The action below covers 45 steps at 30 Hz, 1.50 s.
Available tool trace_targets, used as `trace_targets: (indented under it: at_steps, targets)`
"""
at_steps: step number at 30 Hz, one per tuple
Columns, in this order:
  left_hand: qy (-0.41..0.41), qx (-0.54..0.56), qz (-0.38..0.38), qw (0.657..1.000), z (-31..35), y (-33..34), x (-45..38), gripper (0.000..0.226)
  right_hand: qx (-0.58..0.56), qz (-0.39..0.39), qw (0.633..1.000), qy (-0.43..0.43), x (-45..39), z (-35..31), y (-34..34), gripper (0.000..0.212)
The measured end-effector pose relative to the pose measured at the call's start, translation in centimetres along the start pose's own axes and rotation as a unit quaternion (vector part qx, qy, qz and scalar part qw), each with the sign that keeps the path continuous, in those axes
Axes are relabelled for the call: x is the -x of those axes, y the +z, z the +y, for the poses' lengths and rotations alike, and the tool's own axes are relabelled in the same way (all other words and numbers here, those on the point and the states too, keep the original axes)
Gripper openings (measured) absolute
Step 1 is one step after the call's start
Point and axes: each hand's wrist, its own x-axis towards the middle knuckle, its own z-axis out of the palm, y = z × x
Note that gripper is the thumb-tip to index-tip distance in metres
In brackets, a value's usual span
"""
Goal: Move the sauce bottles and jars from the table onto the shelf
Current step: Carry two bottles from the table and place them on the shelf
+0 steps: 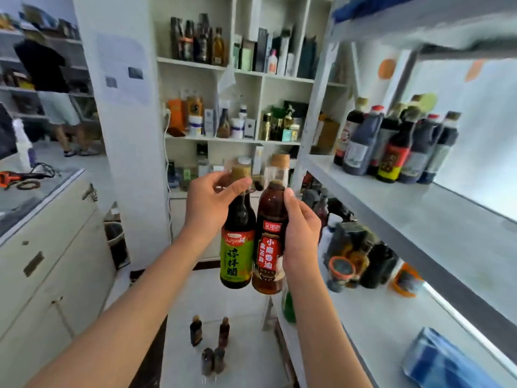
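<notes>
Both hands are up in mid-air, each carrying a bottle between the table and the shelf. The left hand (212, 203) pinches the neck of a dark vinegar bottle with a green label (236, 242); the right hand (300, 233) wraps its fingers round the body of an amber sesame-oil bottle with a red label (270, 242). The two bottles hang upright, side by side and touching or very nearly so.

On the right, the white shelf (377, 191) already carries a cluster of dark sauce bottles (391, 144) at its far end — that part of the job looks done. The near stretch of the same board is bare, so there is room for this pair.

Below, on the white table (251, 298), four small dark bottles (209, 340) are left standing (no jars show there), so I judge the task well along but unfinished — these two to set down, then the little ones.
</notes>
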Motion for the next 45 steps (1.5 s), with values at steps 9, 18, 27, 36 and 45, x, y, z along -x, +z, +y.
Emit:
trace_targets:
  at_steps: [9,18,27,36,45]
  targets:
    - [-0.009,0.181,-0.061,0.982,2.0,11.6,-6.6,0.033,0.015,0.076,0.993,-0.093,-7.8,-6.1,-3.5,0.028]
    - [0.022,0.288,-0.146,0.946,2.2,21.4,-16.5,0.03,0.082,0.187,0.963,-0.174,-18.6,-9.7,-5.5,0.031]
    - [0.035,0.298,-0.212,0.93,-0.1,29.4,-25.1,0.033,0.147,0.276,0.924,-0.222,-29.4,-9.9,-7.3,0.037]
    - [0.09,0.26,-0.224,0.935,-2.7,33.5,-27.3,0.03,0.159,0.338,0.891,-0.259,-33.7,-6.4,-10.0,0.022]
    - [0.054,0.224,-0.314,0.921,-9.3,33.7,-23.1,0.049,0.259,0.253,0.917,-0.168,-30.7,-2.6,-12.6,0.032]
